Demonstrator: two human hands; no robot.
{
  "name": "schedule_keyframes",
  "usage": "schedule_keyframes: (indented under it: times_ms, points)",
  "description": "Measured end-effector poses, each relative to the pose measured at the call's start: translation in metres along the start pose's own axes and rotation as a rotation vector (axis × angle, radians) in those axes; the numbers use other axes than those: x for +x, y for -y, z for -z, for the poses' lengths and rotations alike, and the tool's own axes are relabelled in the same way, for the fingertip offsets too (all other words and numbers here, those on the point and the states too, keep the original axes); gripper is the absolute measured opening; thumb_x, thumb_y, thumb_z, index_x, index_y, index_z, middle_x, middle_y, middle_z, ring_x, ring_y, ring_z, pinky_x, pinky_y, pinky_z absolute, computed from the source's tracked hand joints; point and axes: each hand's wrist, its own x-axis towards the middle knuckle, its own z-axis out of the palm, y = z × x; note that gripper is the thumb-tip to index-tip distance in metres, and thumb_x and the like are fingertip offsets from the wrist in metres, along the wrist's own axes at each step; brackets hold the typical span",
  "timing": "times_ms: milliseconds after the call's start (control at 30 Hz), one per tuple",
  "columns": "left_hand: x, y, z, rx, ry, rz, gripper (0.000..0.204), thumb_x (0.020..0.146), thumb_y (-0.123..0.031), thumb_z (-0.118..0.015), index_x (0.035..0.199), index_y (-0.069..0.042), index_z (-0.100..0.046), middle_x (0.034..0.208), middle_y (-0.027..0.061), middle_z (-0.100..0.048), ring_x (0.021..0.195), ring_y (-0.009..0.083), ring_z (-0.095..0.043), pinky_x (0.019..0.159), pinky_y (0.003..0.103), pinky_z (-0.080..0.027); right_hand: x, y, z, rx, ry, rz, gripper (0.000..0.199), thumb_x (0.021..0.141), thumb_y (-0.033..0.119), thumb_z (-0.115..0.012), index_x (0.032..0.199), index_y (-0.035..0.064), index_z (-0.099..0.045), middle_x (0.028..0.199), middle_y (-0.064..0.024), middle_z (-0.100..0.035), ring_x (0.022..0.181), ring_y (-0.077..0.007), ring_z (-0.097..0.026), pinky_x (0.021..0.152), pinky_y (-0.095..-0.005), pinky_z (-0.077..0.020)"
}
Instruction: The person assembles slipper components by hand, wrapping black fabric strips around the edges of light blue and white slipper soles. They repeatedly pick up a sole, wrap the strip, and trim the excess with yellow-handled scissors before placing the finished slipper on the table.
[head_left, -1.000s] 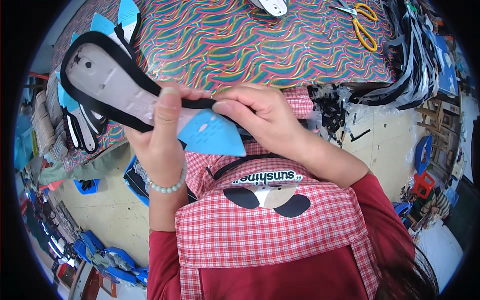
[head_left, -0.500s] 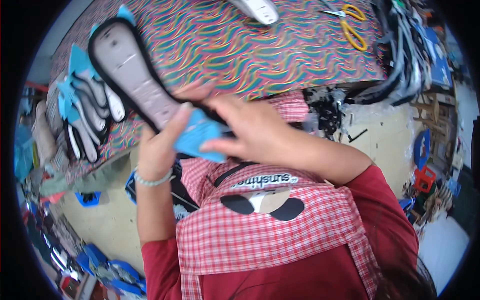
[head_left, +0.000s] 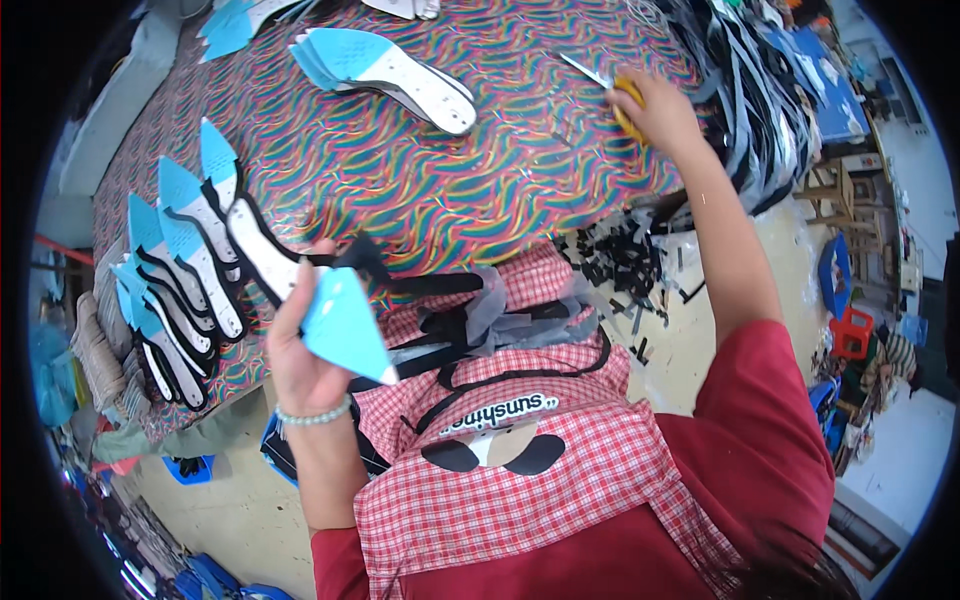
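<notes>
My left hand is closed round the middle of a shoe insole, a white board with a pointed light-blue toe and black edging. The toe points down toward my apron, and the heel points away to the left. A loose black strip trails beside the insole. At the far right, the fingers of my right hand are wrapped round the yellow handles of a pair of scissors. The blades point to the far left, over the patterned table cloth.
Several edged insoles lie in an overlapping row at the left, beside rolled grey cloth. A stack of insoles lies farther back. Long black and grey strips hang over the right edge. Black scraps lie below the table.
My right hand has left the insole and reached far right to the scissors, which lay loose on the cloth. My left hand still holds the insole. More of the table's far side shows.
</notes>
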Motion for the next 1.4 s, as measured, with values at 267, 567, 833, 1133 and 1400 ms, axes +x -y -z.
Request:
schedule_keyframes:
  times_ms: [267,567,833,1133,1400]
  points:
    - [0.015,0.010,0.005,-0.108,0.166,0.080,0.032,0.096,-0.024,-0.051,0.120,-0.001,-0.053,0.094,0.0119,-0.068,0.082,0.0213,-0.068,0.072,0.034,-0.056,-0.078,0.073,0.069,0.455,0.510,-0.264,0.064,0.081,0.010,-0.069,0.138,0.0036,-0.040,0.096,-0.0101,-0.055,0.090,-0.0175,-0.059,0.078,-0.0279,-0.0475]
    - [0.003,-0.003,0.011,-0.215,0.514,0.111,0.036,0.097,-0.021,-0.048,0.124,0.003,-0.050,0.097,0.0153,-0.067,0.086,0.0223,-0.068,0.073,0.034,-0.058,-0.161,0.222,0.061,1.177,0.698,0.210,0.083,0.076,0.035,-0.078,0.141,0.0091,-0.034,0.125,-0.0172,-0.050,0.116,-0.0311,-0.051,0.097,-0.0388,-0.0404]
    - [-0.006,-0.002,0.015,-0.177,0.350,0.130,0.036,0.097,-0.020,-0.048,0.128,-0.001,-0.049,0.104,0.0153,-0.062,0.080,0.0181,-0.056,0.059,0.025,-0.045,-0.138,0.250,0.060,1.022,0.491,0.261,0.083,0.071,0.036,-0.080,0.139,0.0090,-0.040,0.106,-0.0129,-0.057,0.094,-0.0261,-0.060,0.075,-0.0338,-0.0482]
    - [0.004,0.009,-0.012,0.397,0.195,-0.219,0.038,0.096,-0.027,-0.053,0.121,0.003,-0.055,0.094,0.0088,-0.065,0.079,0.0137,-0.065,0.070,0.027,-0.053,-0.097,0.139,0.052,0.292,-0.025,0.092,0.059,0.077,0.014,-0.071,0.131,0.0059,-0.049,0.111,-0.0169,-0.056,0.091,-0.0357,-0.059,0.078,-0.0382,-0.0488]
    - [0.004,0.035,-0.021,0.591,0.258,-0.419,0.026,0.093,-0.013,-0.056,0.115,0.002,-0.059,0.107,0.0100,-0.064,0.086,0.0134,-0.062,0.076,0.026,-0.049,-0.087,0.237,0.055,1.166,0.805,0.244,0.037,0.096,0.037,-0.047,0.096,0.0045,-0.066,0.097,-0.0137,-0.063,0.088,-0.0248,-0.061,0.070,-0.0339,-0.0465]
